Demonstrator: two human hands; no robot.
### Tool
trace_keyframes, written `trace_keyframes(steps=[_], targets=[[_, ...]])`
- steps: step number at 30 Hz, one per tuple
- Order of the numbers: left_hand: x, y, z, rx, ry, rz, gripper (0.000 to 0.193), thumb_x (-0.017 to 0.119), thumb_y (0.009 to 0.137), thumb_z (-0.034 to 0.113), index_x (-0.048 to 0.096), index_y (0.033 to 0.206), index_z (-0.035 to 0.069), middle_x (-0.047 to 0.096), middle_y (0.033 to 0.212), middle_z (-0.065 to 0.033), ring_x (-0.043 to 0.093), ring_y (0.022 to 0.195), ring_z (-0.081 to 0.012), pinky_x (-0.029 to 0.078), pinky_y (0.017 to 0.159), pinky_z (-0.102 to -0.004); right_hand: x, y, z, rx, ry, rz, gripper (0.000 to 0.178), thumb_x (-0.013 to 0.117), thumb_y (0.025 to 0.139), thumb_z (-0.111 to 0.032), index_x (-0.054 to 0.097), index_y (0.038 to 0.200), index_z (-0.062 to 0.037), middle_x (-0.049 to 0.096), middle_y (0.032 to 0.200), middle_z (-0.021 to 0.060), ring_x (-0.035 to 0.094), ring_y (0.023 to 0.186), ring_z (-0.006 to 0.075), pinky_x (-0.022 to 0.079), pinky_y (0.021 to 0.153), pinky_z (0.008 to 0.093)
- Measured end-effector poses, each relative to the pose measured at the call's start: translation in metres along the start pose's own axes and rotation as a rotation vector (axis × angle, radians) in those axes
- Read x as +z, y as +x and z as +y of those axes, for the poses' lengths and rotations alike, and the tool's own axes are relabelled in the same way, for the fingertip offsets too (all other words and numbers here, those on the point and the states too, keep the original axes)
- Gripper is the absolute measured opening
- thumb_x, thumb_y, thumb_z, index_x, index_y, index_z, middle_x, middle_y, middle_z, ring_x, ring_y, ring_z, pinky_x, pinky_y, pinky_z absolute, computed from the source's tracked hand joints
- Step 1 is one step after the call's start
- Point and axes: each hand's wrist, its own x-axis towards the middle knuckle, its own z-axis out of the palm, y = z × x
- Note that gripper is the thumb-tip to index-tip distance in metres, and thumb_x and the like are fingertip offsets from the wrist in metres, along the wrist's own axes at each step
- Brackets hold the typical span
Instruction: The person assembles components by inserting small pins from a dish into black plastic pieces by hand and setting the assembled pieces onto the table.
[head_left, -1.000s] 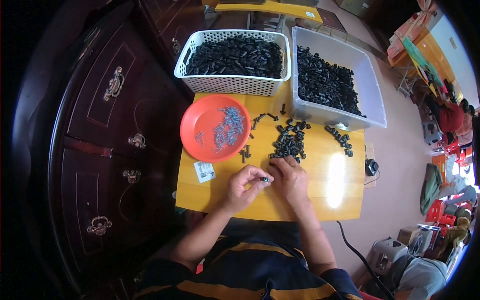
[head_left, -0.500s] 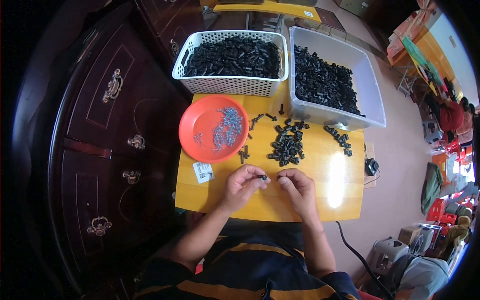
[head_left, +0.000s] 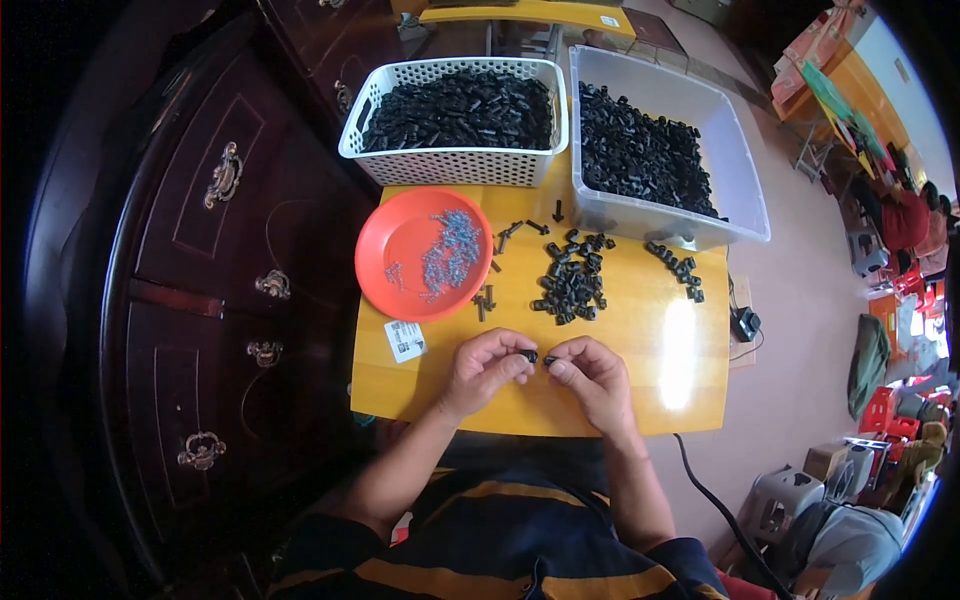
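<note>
Above the near part of the yellow table (head_left: pixel 470 405), my left hand (head_left: pixel 487 368) pinches a small black plastic part (head_left: pixel 528 355) between thumb and fingers. Close beside it, my right hand (head_left: pixel 592 375) is closed on another small dark piece (head_left: pixel 550 360), mostly hidden by the fingertips. The two pieces are nearly touching. Just beyond my hands lies a loose pile of black plastic fittings (head_left: pixel 573 285). To the left, an orange-red dish (head_left: pixel 385 255) holds many small silvery screws (head_left: pixel 452 250). Several black stem-like pieces (head_left: pixel 485 302) lie between dish and pile.
At the back stand a white perforated basket (head_left: pixel 460 167) and a clear plastic bin (head_left: pixel 745 190), both filled with black parts. More fittings (head_left: pixel 680 268) lie at the right. A white label (head_left: pixel 405 341) sits below the dish. Dark wooden drawers (head_left: pixel 200 270) flank the left side.
My right hand has moved slightly left, closer to the left hand, and the dark piece at its fingertips shows more plainly. The whole view has shifted a little.
</note>
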Motion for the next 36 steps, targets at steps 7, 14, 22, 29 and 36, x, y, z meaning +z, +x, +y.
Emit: trace_keyframes(steps=[7,14,22,29,36], targets=[[0.001,0.001,-0.005,-0.005,0.024,-0.016,0.021,0.063,0.1,0.0,0.067,0.121,-0.002,0.072,0.097,-0.0041,0.067,0.082,-0.0073,0.055,0.076,-0.0229,0.0,0.003,0.002,-0.009,0.016,-0.024,0.007,0.071,0.1,-0.004,0.07,0.106,-0.001,0.071,0.095,-0.0014,0.062,0.087,0.005,0.05,0.079,0.0226],[0.003,0.002,-0.009,0.014,0.098,0.014,0.019,0.066,0.098,-0.002,0.07,0.116,-0.002,0.073,0.092,-0.0026,0.067,0.08,-0.0061,0.056,0.075,-0.0226,-0.004,0.008,0.004,0.01,-0.035,-0.031,0.005,0.072,0.099,-0.003,0.071,0.103,-0.0005,0.073,0.094,0.0007,0.066,0.088,0.0067,0.053,0.081,0.0237],[0.007,0.001,-0.004,0.052,0.357,0.056,0.015,0.069,0.098,0.001,0.072,0.112,-0.002,0.074,0.09,-0.0027,0.067,0.079,-0.0064,0.056,0.073,-0.0235,0.002,0.008,0.002,-0.024,-0.262,0.016,0.005,0.074,0.097,-0.004,0.071,0.098,0.0001,0.073,0.088,0.0,0.067,0.083,0.0065,0.054,0.078,0.0233],[0.017,0.003,0.015,0.128,0.546,0.039,0.018,0.07,0.096,0.001,0.073,0.113,-0.001,0.075,0.09,-0.0056,0.07,0.078,-0.0092,0.057,0.072,-0.0261,-0.009,0.01,0.019,0.07,-0.027,-0.021,0.007,0.074,0.097,-0.004,0.072,0.103,0.0004,0.075,0.092,0.0025,0.067,0.083,0.0077,0.054,0.078,0.0235],[0.042,0.01,0.049,0.374,0.849,0.018,0.043,0.079,0.088,0.007,0.067,0.128,0.003,0.073,0.096,-0.0114,0.074,0.085,-0.0257,0.059,0.077,-0.0354,-0.005,0.003,0.002,0.099,0.172,-0.074,0.013,0.07,0.101,-0.008,0.07,0.111,0.0004,0.074,0.099,0.0039,0.069,0.088,0.0104,0.055,0.083,0.026]])
